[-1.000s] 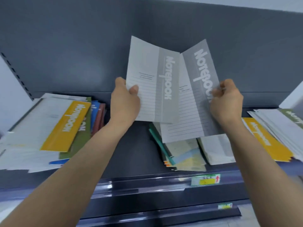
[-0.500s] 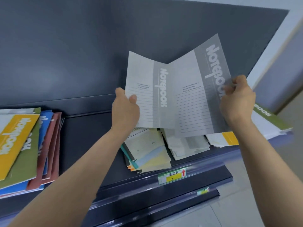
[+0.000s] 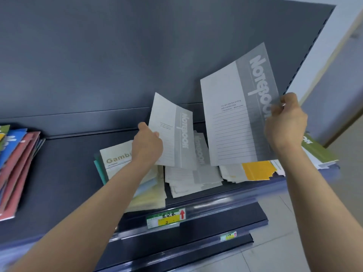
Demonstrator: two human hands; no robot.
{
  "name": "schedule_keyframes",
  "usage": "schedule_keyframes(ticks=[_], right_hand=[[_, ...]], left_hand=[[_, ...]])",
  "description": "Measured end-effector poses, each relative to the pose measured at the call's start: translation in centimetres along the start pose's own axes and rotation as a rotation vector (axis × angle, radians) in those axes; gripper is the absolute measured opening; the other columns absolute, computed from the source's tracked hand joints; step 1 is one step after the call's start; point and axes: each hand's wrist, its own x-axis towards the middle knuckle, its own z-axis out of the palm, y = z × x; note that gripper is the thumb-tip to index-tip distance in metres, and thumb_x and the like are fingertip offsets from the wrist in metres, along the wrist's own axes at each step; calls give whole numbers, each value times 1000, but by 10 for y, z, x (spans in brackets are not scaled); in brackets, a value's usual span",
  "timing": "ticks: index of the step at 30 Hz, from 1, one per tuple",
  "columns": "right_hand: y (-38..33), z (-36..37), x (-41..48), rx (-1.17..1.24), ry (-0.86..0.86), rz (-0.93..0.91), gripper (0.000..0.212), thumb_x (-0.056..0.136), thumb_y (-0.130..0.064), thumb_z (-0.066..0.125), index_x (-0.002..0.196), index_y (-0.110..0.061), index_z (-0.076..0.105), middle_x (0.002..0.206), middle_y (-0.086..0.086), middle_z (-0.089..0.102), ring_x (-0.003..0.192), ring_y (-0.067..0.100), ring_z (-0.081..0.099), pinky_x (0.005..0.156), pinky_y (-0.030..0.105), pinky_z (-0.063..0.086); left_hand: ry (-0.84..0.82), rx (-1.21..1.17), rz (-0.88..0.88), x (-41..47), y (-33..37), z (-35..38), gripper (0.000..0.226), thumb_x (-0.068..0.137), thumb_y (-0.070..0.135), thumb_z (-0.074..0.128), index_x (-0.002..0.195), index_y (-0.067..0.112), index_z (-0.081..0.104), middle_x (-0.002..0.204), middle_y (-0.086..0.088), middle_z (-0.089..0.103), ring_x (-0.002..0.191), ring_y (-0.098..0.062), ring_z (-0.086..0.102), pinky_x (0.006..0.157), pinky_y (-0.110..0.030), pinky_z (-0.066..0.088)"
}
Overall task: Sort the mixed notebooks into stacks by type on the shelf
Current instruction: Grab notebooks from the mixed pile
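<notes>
Each hand holds one grey-and-white "Notebook". My left hand (image 3: 147, 143) grips the smaller-looking one (image 3: 172, 130) by its left edge, low over a stack of grey notebooks (image 3: 196, 173) on the dark shelf (image 3: 64, 173). My right hand (image 3: 284, 122) pinches the right edge of the other grey notebook (image 3: 235, 114), held higher and apart from the first. A pile of pale "Gambol" notebooks (image 3: 115, 158) lies left of the grey stack, partly hidden by my left arm.
A fanned pile of blue, red and green notebooks (image 3: 17, 154) lies at the shelf's left. Yellow (image 3: 257, 170) and green (image 3: 320, 152) notebooks lie at the right end. A price tag (image 3: 167, 217) sits on the shelf's front rail. Floor tiles show at lower right.
The two grey notebooks, held side by side before, have come apart. My left hand has lowered its notebook toward the grey stack; my right hand keeps the other raised. The view has swung right.
</notes>
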Motion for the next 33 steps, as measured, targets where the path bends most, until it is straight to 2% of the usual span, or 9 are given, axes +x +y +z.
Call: schedule_keyframes(ticks=[2,5,7,11,15,19,23,28,33], right_hand=[[14,-1,14,19,-42,-28,25,93,-3,35,116,-3,45,97,22,61,76,28,40,65,33,32],[36,-4,33,28,-91,-77,25,90,1,36,114,-2,46,93,19,57,76,27,39,63,31,28],[53,-6,48,52,-119,-102,25,88,2,36,111,-2,46,96,19,59,76,26,40,62,30,28],[83,-2,69,66,-194,-128,25,88,0,36,110,-2,47,97,20,61,77,26,42,66,34,35],[107,-4,82,67,-247,-136,19,90,-1,35,105,-1,47,88,16,55,76,30,45,68,40,41],[137,-9,99,37,-258,-124,18,92,-3,36,106,-2,47,84,13,52,75,29,45,65,36,38],[172,-14,117,1,-254,-65,18,94,-7,35,108,-3,47,85,14,51,75,30,46,62,35,37],[212,-14,132,-137,-282,-22,18,92,-7,35,107,-4,46,84,18,52,79,36,48,66,40,41],[243,-2,139,-284,-352,-13,22,90,-1,42,110,4,49,98,30,57,92,44,54,68,41,42]], left_hand=[[3,16,-50,-5,4,20,20,99,13,38,114,0,35,81,-4,46,70,-20,46,51,-32,32],[7,83,-128,-13,8,45,29,98,11,40,122,-3,32,86,-8,52,75,-24,50,63,-34,41],[21,185,-153,-20,10,63,35,97,11,42,125,-6,29,83,-11,55,70,-23,49,59,-28,37],[79,284,-216,-35,14,85,43,92,10,47,127,-7,30,110,-23,55,100,-40,56,70,-36,36],[42,745,-189,-44,26,97,43,92,14,50,125,-8,36,119,-22,55,108,-33,56,79,-34,45],[69,1049,-134,-49,50,102,37,86,13,47,121,0,43,120,-17,47,109,-32,49,90,-38,39],[133,936,22,-47,85,119,36,89,18,55,120,2,47,120,-17,48,109,-34,49,88,-39,39],[166,703,305,-56,138,140,30,93,17,50,120,4,48,118,-15,48,108,-33,47,87,-39,36],[192,603,428,-66,165,156,30,95,19,48,122,7,50,119,-12,52,109,-29,48,91,-38,37]])
